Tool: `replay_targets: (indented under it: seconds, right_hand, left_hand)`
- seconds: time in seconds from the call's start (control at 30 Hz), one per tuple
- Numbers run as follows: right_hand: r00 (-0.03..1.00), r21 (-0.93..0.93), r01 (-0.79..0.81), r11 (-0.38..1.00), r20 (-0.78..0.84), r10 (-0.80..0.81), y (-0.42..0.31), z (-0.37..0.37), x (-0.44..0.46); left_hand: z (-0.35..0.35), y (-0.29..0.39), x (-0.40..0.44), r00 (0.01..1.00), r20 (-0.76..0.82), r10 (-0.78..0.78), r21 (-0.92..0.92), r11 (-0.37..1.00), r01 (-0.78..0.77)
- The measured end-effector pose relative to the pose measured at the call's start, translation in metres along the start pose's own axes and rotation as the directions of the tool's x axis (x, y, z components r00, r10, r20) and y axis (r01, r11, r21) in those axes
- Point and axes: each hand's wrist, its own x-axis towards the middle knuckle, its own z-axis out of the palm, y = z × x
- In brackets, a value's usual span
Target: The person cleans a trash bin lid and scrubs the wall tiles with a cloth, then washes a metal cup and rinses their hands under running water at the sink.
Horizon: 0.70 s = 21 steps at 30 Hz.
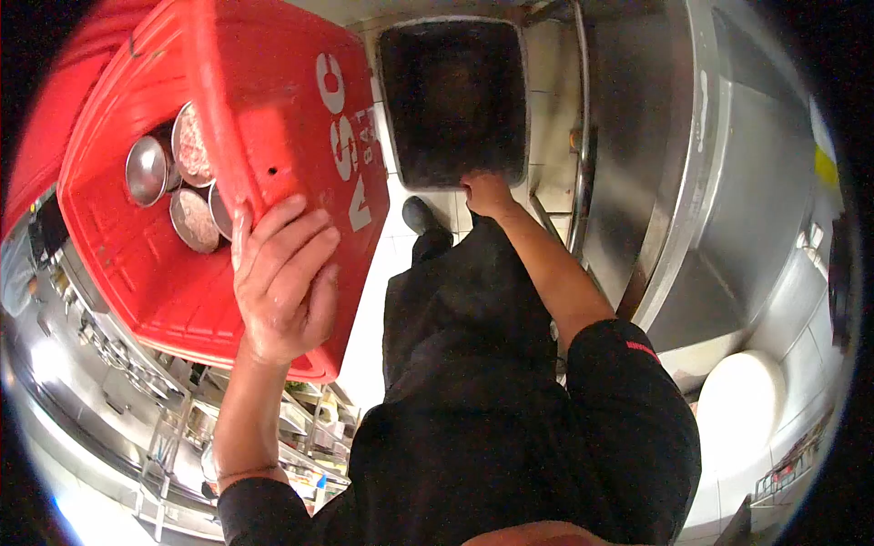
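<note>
The tub (287,82) sits right under the left hand (287,268), its red rim beneath the palm and its outer wall to the right of the thumb; the hand is wide, fingers a little bent, laid over the rim rather than wrapped round it, which looks like a way to steady the tub; how hard it presses I cannot tell. Left of those fingers, inside the tub, metal bowls (146,171) stand crowded together, some with pinkish, minced-looking food (195,146) in them; set so close, they probably prop one another up.

The right hand (489,194) is curled in at the near rim of the black bin (428,185), its fingers mostly hidden, so whether it grips I cannot tell; that rim is likely just the easiest part to reach. Left of this hand is a shoe (417,216); to its right runs a steel unit (628,136); farther out, past the elbow, is a white disc (739,400).
</note>
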Motion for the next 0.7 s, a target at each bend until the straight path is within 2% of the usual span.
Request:
replay_targets:
  seconds: [0.03, 0.07, 0.1, 0.13, 0.17, 0.2, 0.23, 0.27, 0.3, 0.4, 0.5, 0.7]
  right_hand:
    - [0.999, 0.298, -0.017, 0.954, -0.037, 0.029, 0.01, 0.007, -0.007]
    - [0.995, 0.569, -0.018, 0.822, -0.07, 0.069, 0.022, 0.014, -0.011]
    - [0.945, 0.571, -0.083, 0.817, -0.216, 0.247, 0.043, -0.003, 0.002]
    - [0.833, 0.597, -0.142, 0.79, -0.358, 0.421, 0.062, -0.025, 0.016]
    - [0.681, 0.637, -0.176, 0.75, -0.472, 0.56, 0.081, -0.046, 0.03]
    - [0.515, 0.715, -0.24, 0.657, -0.481, 0.71, 0.101, -0.062, 0.022]
    - [0.444, 0.823, -0.129, 0.554, -0.452, 0.774, 0.134, -0.049, 0.024]
    - [0.596, 0.797, -0.297, 0.526, -0.275, 0.754, 0.191, -0.014, 0.036]
    - [0.701, 0.732, -0.45, 0.512, -0.066, 0.71, 0.228, 0.026, 0.048]
    - [0.6, 0.803, -0.496, 0.331, 0.041, 0.799, 0.221, 0.083, 0.08]
    - [0.651, 0.843, -0.508, 0.175, 0.243, 0.719, 0.216, 0.097, 0.099]
    - [0.731, 0.858, -0.514, 0.02, 0.425, 0.533, 0.215, 0.109, 0.091]
  left_hand:
    - [-0.002, -0.001, -0.004, 1.0, -0.002, 0.004, 0.001, 1.0, -0.004]
    - [-0.005, -0.003, -0.007, 1.0, -0.004, 0.007, 0.002, 1.0, -0.007]
    - [0.013, -0.01, 0.01, 0.997, -0.059, 0.047, 0.077, 0.996, -0.043]
    - [0.007, -0.003, 0.005, 1.0, -0.016, 0.025, 0.063, 0.998, -0.024]
    - [0.01, -0.003, 0.004, 0.999, -0.025, 0.036, 0.076, 0.997, -0.034]
    - [0.006, -0.003, 0.004, 1.0, 0.002, 0.021, 0.069, 0.997, -0.021]
    - [0.007, -0.002, 0.004, 1.0, 0.015, 0.016, 0.07, 0.997, -0.017]
    - [0.007, -0.002, 0.004, 1.0, 0.021, 0.015, 0.079, 0.997, -0.016]
    - [0.005, -0.002, 0.002, 1.0, 0.027, 0.011, 0.092, 0.996, -0.013]
    - [0.004, -0.004, -0.002, 0.999, 0.031, 0.03, 0.099, 0.995, -0.033]
    - [0.006, -0.006, -0.004, 0.998, 0.067, 0.013, 0.114, 0.993, -0.02]
    - [0.004, -0.011, -0.012, 0.998, 0.062, -0.005, 0.072, 0.997, 0.001]
